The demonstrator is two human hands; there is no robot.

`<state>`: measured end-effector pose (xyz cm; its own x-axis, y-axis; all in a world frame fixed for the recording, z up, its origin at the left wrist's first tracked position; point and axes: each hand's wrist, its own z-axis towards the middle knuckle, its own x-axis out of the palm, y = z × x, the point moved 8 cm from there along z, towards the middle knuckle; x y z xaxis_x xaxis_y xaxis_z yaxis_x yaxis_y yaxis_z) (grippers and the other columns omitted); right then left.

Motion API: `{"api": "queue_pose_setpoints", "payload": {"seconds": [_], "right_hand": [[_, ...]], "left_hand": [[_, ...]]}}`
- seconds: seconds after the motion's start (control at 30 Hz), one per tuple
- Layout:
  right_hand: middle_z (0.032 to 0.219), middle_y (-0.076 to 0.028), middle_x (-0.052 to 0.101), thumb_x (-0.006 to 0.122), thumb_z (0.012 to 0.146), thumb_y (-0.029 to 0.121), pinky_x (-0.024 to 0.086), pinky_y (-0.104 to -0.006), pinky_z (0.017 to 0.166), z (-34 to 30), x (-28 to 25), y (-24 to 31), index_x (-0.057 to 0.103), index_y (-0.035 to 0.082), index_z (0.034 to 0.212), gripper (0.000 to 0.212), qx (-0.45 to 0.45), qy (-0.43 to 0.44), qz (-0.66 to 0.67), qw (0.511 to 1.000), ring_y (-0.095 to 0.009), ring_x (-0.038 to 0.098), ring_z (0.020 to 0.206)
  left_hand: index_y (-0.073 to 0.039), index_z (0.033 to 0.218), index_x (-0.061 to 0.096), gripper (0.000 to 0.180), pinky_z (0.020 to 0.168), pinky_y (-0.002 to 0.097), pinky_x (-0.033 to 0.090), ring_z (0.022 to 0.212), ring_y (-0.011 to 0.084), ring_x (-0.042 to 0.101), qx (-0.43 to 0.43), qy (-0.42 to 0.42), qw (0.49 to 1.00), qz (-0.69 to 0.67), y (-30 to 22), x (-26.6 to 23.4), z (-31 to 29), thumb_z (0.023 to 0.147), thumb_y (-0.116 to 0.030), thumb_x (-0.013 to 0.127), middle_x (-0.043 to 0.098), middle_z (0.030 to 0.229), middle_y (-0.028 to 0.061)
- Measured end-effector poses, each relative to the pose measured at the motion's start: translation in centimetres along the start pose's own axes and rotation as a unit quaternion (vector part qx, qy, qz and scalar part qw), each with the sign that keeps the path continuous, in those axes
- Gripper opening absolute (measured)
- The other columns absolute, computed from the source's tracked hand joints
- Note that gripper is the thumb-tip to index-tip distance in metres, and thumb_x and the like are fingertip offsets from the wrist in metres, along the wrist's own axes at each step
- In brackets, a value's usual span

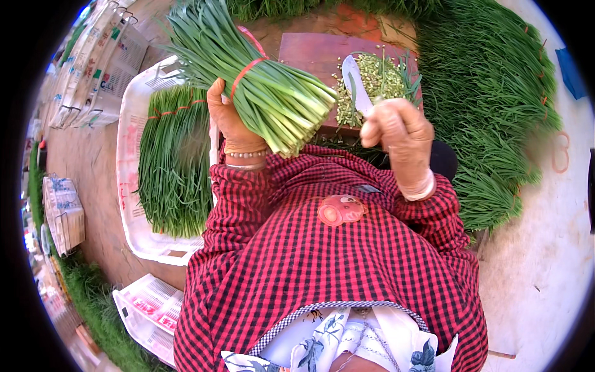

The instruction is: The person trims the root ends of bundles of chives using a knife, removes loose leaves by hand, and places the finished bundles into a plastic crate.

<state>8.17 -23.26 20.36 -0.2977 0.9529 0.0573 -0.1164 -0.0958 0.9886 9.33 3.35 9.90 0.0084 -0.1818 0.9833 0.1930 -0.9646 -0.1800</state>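
Note:
My left hand [232, 121] is closed round a thick bundle of green chives [273, 93], raised above the lap. A red band [246, 75] circles the bundle; its pale cut ends point down to the right and its leaves reach up to the left. My right hand [400, 139] is closed at the handle end of a knife [356, 84], the handle itself hidden by the fingers. The broad light blade slants up and left over a heap of short cut stem ends [381, 68] on a reddish-brown board [304, 49].
To my left, a white plastic basket [127, 180] holds banded chives [173, 167]. A long pile of chives [489, 105] lies on the right beside the pale floor [527, 279]. More white baskets [102, 80] stand at far left, another white basket [149, 310] at lower left.

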Motion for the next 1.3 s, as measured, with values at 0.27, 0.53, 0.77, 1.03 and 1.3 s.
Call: {"api": "queue_pose_setpoints", "payload": {"seconds": [0.27, 0.53, 0.77, 1.03, 1.3], "right_hand": [[0.085, -0.002, 0.066, 0.065, 0.097, 0.032, 0.051, -0.0253, 0.069, -2.9, 7.1, -4.5, 0.069, 0.001, 0.103, 0.032, 0.278, 0.301, 0.060, 0.910, -0.010, 0.062, 0.077], [0.075, -0.002, 0.065, 0.059, 0.101, 0.030, 0.050, -0.0237, 0.063, -2.8, 6.4, -4.9, 0.069, 0.001, 0.093, 0.031, 0.233, 0.320, 0.017, 0.918, -0.008, 0.061, 0.068], [0.119, -0.011, 0.062, 0.071, 0.089, 0.026, 0.052, -0.0319, 0.081, 1.0, -3.0, -6.5, 0.042, 0.000, 0.145, 0.069, 0.028, 0.221, -0.355, 0.908, -0.025, 0.063, 0.095], [0.137, -0.011, 0.053, 0.069, 0.091, 0.036, 0.043, -0.0331, 0.104, 3.5, 6.9, -7.0, 0.036, -0.001, 0.149, 0.075, 0.215, 0.279, -0.031, 0.935, -0.018, 0.053, 0.122], [0.127, -0.015, 0.061, 0.073, 0.086, 0.029, 0.050, -0.0386, 0.097, 3.7, 11.5, -2.1, 0.040, 0.002, 0.145, 0.073, -0.009, 0.313, -0.346, 0.884, -0.028, 0.063, 0.113]], "left_hand": [[-0.008, 0.133, 0.058, 0.050, 0.101, 0.0483, 0.050, 0.115, 0.0307, 0.063, 0.024, 0.023, 0.999, -0.016, 0.9, 1.5, 0.2, 0.090, -0.032, 0.057, 0.065, 0.129, 0.0107], [-0.009, 0.134, 0.058, 0.050, 0.101, 0.0477, 0.050, 0.115, 0.0300, 0.063, 0.038, 0.012, 0.999, -0.014, -0.7, 0.5, 0.3, 0.089, -0.030, 0.059, 0.064, 0.131, 0.0089], [0.011, 0.129, 0.054, 0.081, 0.100, 0.0478, 0.049, 0.112, 0.0351, 0.063, -0.017, -0.063, 0.993, 0.099, 0.2, 0.6, -1.3, 0.083, -0.056, 0.057, 0.063, 0.124, 0.0239], [-0.004, 0.138, 0.052, 0.057, 0.102, 0.0450, 0.050, 0.115, 0.0318, 0.062, -0.166, -0.070, 0.983, 0.025, 9.7, 0.4, -4.1, 0.095, -0.041, 0.060, 0.060, 0.133, 0.0161], [-0.007, 0.134, 0.051, 0.056, 0.096, 0.0351, 0.051, 0.111, 0.0179, 0.061, 0.031, -0.068, 0.961, 0.266, 3.0, 3.0, -4.1, 0.089, -0.028, 0.076, 0.062, 0.120, 0.0059]]}}
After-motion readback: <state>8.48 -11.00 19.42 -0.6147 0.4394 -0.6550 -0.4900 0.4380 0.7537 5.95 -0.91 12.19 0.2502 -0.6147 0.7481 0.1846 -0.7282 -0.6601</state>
